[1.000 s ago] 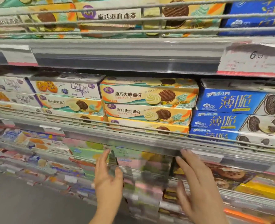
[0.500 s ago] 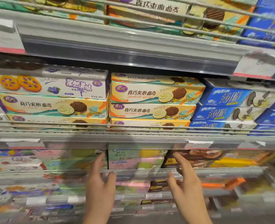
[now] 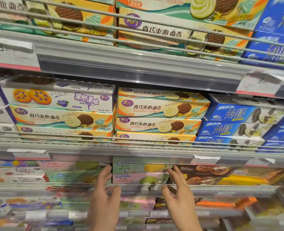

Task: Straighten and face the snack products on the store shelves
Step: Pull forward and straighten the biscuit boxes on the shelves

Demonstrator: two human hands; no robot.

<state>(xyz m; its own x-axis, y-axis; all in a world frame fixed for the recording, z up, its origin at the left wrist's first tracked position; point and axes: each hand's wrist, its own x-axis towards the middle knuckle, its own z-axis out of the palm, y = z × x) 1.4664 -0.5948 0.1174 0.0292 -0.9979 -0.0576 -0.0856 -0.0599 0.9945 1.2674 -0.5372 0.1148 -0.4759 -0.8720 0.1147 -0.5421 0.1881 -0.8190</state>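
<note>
A stack of pastel green and pink snack boxes (image 3: pixel 138 174) sits on the lower shelf behind a wire rail. My left hand (image 3: pixel 104 195) reaches up at the stack's left side with fingers extended and thumb apart. My right hand (image 3: pixel 177 192) reaches at its right side, fingers spread. Both hold nothing; whether the fingertips touch the boxes is blurred. Above, yellow sandwich cookie boxes (image 3: pixel 159 112) are stacked in two columns on the middle shelf, facing forward.
Blue thin-cookie boxes (image 3: pixel 237 114) stand right of the yellow ones; a white blueberry cookie box (image 3: pixel 58 97) tops the left column. Brown cookie boxes (image 3: pixel 204 174) lie right of my right hand. Wire rails (image 3: pixel 138 140) and price-tag strips (image 3: pixel 138 67) front each shelf.
The view has closed in on the shelves and tilted up. Both hands have risen and drawn closer together on either side of the pastel box stack.
</note>
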